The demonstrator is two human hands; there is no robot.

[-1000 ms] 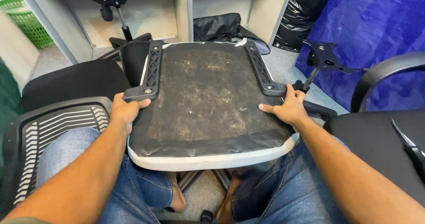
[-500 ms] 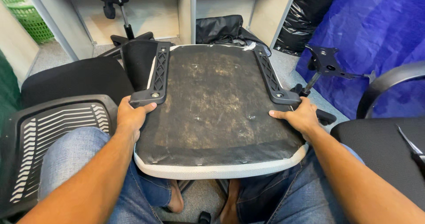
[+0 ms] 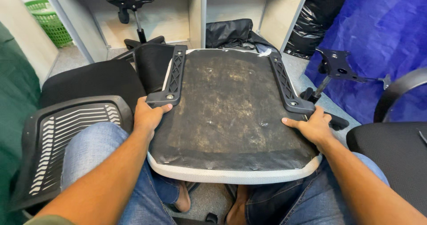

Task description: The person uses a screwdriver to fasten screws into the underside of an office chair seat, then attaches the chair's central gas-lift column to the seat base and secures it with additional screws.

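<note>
An upturned office chair seat rests across my knees, its dusty black underside facing up and a white rim along the near edge. Two black plastic armrest brackets run along its sides, the left bracket and the right bracket. My left hand grips the seat's left edge just below the left bracket. On the opposite edge, my right hand holds on below the right bracket, fingers resting on the underside.
A black mesh chair back lies at my left, with a black seat cushion behind it. A chair base with gas lift stands at the back, a tilt mechanism at right. Green basket far left; another chair at right.
The view has shifted slightly and the seat sits a little lower and nearer in frame. Both hands keep their grip on its two sides.
</note>
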